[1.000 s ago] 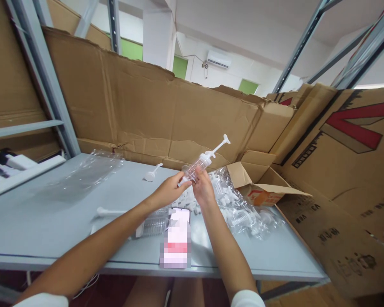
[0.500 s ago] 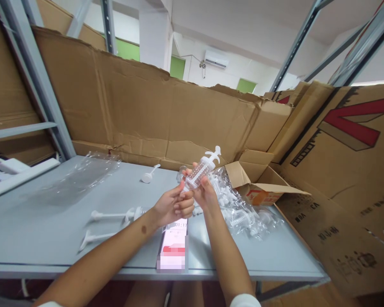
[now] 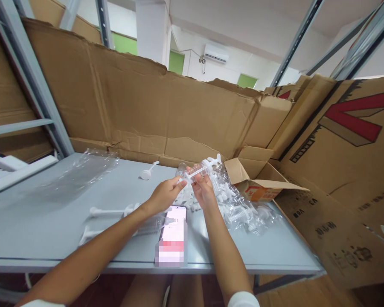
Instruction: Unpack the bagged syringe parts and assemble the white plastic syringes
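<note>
A large clear plastic syringe point(image 3: 198, 171) with a white plunger is held tilted above the table, its plunger handle pointing up and to the right. My left hand point(image 3: 165, 194) pinches its lower left end between thumb and fingers. Around the clear barrel, nearer the plunger end, the fingers of my right hand point(image 3: 205, 192) are closed. Behind and below my hands lies a heap of white and clear plastic parts point(image 3: 224, 192), partly in a clear bag. Two more syringes point(image 3: 112, 212) lie on the table, partly covered by my left forearm.
A phone point(image 3: 173, 226) lies on the grey table point(image 3: 115, 187) near its front edge. Farther back are a white round-ended plunger point(image 3: 149, 171) and a flat clear bag point(image 3: 83, 170). An opened cardboard box point(image 3: 262, 187) stands at right; cardboard panels point(image 3: 179, 115) wall the back.
The syringe has tipped to a flatter angle and turned in my grip. My left hand has gone from curled fingers to a straighter pinch at its end, uncovering more of the phone.
</note>
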The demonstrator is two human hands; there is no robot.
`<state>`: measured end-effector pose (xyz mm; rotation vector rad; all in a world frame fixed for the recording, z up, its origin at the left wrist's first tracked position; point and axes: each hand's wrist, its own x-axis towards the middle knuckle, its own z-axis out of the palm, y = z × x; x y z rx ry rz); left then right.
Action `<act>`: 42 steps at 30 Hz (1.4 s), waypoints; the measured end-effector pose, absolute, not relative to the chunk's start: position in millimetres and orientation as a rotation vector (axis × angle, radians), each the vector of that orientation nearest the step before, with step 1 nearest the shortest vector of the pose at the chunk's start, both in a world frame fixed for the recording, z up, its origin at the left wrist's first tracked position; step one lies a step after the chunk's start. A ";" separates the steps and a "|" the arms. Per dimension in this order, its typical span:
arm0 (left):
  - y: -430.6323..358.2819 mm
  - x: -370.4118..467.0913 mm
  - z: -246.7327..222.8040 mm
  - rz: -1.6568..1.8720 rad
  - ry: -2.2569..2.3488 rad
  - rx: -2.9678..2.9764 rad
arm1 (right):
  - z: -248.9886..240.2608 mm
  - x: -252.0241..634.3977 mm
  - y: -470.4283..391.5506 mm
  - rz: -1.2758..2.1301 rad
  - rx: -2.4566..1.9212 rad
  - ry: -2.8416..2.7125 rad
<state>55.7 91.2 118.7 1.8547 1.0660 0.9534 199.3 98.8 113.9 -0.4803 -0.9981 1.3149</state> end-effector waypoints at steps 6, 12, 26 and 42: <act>96.9 49.1 121.4 0.522 0.458 1.217 | 123.4 205.6 88.6 1.349 -0.467 -1.095; 99.2 52.6 117.8 0.978 1.056 1.786 | 116.2 203.5 98.7 1.300 -0.479 -1.028; 120.1 61.6 118.9 0.769 0.883 1.629 | 106.4 207.1 110.5 1.276 -0.484 -0.929; 103.7 66.9 127.6 1.050 1.066 1.927 | 104.7 226.6 111.2 1.309 -0.309 -0.996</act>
